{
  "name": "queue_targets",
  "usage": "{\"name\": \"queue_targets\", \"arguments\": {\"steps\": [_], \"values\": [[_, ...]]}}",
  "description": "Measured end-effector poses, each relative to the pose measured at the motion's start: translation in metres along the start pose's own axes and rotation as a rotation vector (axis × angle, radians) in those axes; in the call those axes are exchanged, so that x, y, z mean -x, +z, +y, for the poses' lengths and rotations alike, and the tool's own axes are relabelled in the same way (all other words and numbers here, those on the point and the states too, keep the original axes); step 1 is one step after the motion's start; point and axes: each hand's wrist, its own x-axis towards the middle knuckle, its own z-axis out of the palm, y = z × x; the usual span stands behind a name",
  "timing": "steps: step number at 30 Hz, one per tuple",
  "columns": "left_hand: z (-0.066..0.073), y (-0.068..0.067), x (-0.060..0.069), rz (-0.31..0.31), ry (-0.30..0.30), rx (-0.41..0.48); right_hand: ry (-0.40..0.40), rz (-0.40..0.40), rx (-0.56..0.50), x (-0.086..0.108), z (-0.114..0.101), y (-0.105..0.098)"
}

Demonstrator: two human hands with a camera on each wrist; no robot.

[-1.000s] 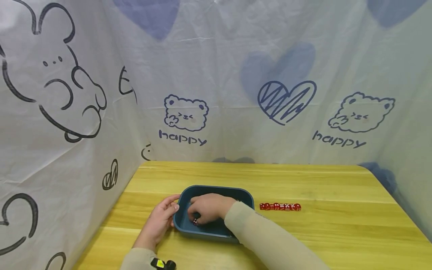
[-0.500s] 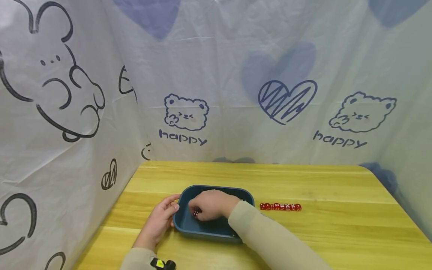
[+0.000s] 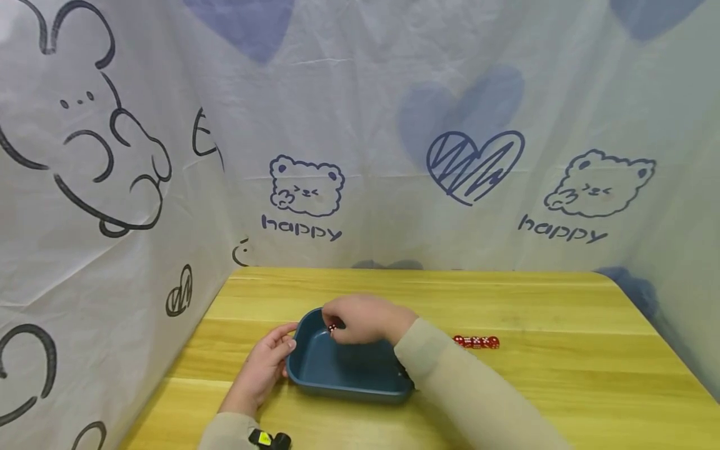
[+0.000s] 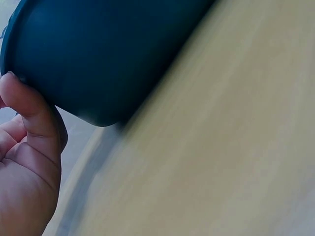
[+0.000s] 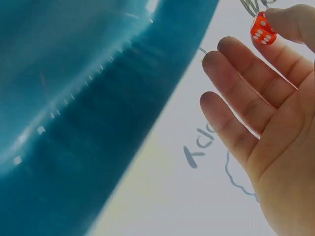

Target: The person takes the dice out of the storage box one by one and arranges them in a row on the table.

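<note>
A red die with white dots [image 5: 264,29] is pinched between the thumb and a finger of my right hand [image 3: 365,319]; the right wrist view shows its other fingers spread apart. In the head view that hand is over the far rim of a dark teal rectangular box [image 3: 349,365]. My left hand [image 3: 267,359] holds the box's left end, its thumb [image 4: 29,101] at the rim. To the right of the box, a row of red dice [image 3: 478,342] lies on the table, its left end hidden behind my right sleeve.
The wooden table [image 3: 562,375] extends to the right of the box. A printed white cloth [image 3: 371,237] hangs behind the table and along its sides. A small black device [image 3: 271,439] is strapped on the left wrist.
My right hand has lifted the die from inside the box and moved up toward the far rim. The left hand stays at the box's left end.
</note>
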Motion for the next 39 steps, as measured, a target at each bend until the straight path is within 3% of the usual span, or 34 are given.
{"name": "queue_targets", "arguments": {"steps": [10, 15, 18, 30, 39], "values": [[0.002, 0.002, 0.002, 0.034, -0.008, -0.015, 0.027, 0.089, -0.013, 0.022, 0.009, -0.028], [0.003, 0.003, 0.002, 0.016, -0.011, -0.018, 0.029, 0.140, -0.022, 0.042, 0.015, -0.035], [0.002, 0.002, 0.002, 0.012, -0.008, -0.018, 0.073, 0.159, -0.042, 0.057, 0.021, -0.038], [-0.001, 0.000, 0.000, 0.022, 0.028, -0.032, 0.217, 0.254, -0.104, 0.127, 0.058, -0.027], [-0.001, 0.000, 0.001, 0.036, 0.019, -0.029, 0.375, 0.386, -0.195, 0.197, 0.096, -0.008]]}}
